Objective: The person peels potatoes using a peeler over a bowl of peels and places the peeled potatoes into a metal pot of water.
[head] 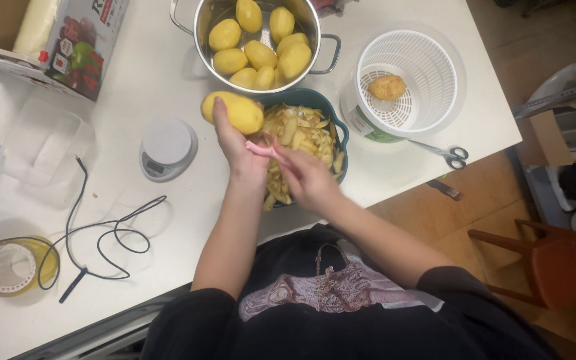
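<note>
- Left hand (238,143): closed around peeled yellow potato (233,111), above blue bowl (339,128) of peelings.
- Right hand (308,177): gripping pink peeler (262,149), beside potato.

Both bare forearms are extended forward from dark short sleeves and converge toward the grip. The left hand (240,143) is raised, fingers curled up and closed over the top of what is held. The right hand (308,175) is placed just right of and below that grip, fingers pinched shut, wrist angled inward. The hands are nearly touching.
</note>
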